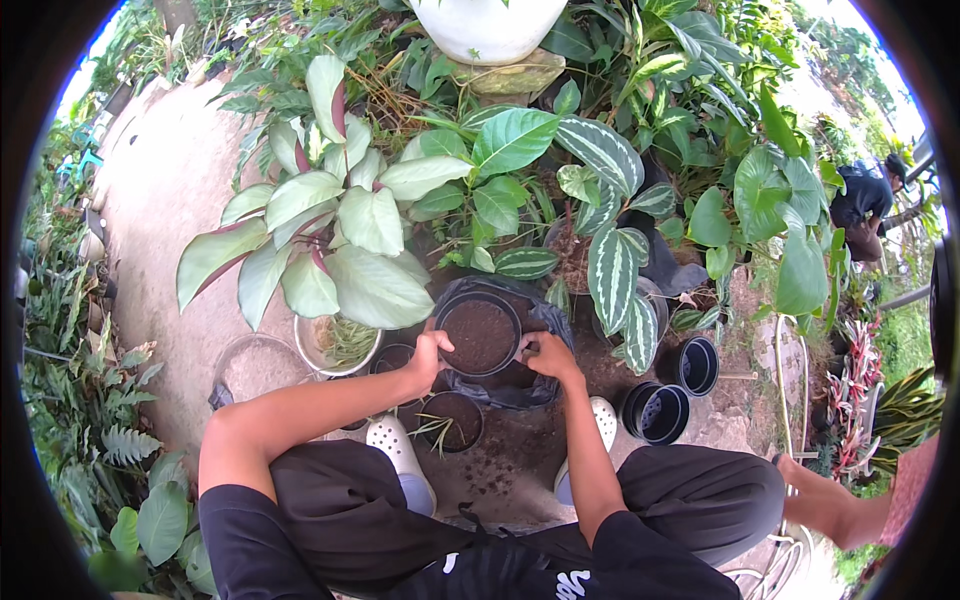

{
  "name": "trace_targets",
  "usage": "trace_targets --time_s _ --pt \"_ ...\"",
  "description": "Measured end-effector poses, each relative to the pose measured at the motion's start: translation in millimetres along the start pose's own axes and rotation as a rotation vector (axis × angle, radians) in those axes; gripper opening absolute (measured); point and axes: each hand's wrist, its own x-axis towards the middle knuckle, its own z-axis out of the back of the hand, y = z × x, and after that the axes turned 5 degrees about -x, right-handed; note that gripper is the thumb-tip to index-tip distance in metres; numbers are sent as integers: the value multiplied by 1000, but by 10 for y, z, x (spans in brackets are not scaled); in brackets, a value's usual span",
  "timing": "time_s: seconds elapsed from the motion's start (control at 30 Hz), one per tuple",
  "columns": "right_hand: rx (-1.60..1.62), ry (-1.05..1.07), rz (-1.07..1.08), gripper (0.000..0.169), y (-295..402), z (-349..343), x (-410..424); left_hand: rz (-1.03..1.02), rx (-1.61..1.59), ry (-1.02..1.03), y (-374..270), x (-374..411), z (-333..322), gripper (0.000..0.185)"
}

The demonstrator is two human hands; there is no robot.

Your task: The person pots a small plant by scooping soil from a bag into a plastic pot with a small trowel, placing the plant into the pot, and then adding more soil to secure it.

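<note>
A round black plastic plant pot [478, 334], filled with dark soil almost to its rim, is held level between both hands. My left hand [430, 349] grips its left side, the thumb against the rim. On the opposite side my right hand [549, 354] has its fingers at the pot's edge. Beneath the pot lies an open black plastic bag [544, 394] with dark soil showing inside. Just in front of my left shoe, a smaller black pot [454, 420] holds soil and a thin grassy seedling [439, 429].
Stacked empty black pots [655, 412] stand right of my right shoe [602, 421]. A pale basin [337, 343] with cut grassy plants sits at left. Large-leaved potted plants [341, 225] overhang the front. A person's bare leg [832, 499] is close at right; another person [862, 199] crouches farther off.
</note>
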Motion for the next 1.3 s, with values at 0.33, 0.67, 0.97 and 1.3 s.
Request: trace_targets --time_s 0.33,0.67,0.97,1.3 --pt "138 -33 122 25 224 818 -67 -21 37 -127 50 51 14 72" --pt "422 -233 197 19 589 1383 -442 -161 264 -101 4 -45 -143 86" --pt "266 132 97 25 796 1522 -680 -70 191 -145 -30 -57 -312 78" --pt "-282 -74 -65 23 1502 1376 -991 -42 146 -116 -32 -77 -377 75"
